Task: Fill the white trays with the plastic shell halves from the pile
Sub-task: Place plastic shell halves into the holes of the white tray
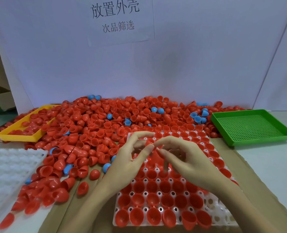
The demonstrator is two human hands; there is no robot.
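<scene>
At far left an empty white moulded plastic tray (9, 167) lies on the worktop (274, 167), with a yellow rectangular plastic tray (13, 134) behind it. The pile of red and blue plastic shell halves (92, 125) spreads across the middle. The left hand (127, 163) and right hand (188, 158) meet above the second white cell tray (215, 209), fingertips pinching red shell halves (153, 153) between them; which grip carries the load cannot be told. Recommended practice: separate the pieces, then seat each one open side up in a vacant cell near the hands. A green perforated plastic tray (250, 126) stands at right. A white backboard (206, 56) bearing a printed paper sign (117, 17) closes the rear.
</scene>
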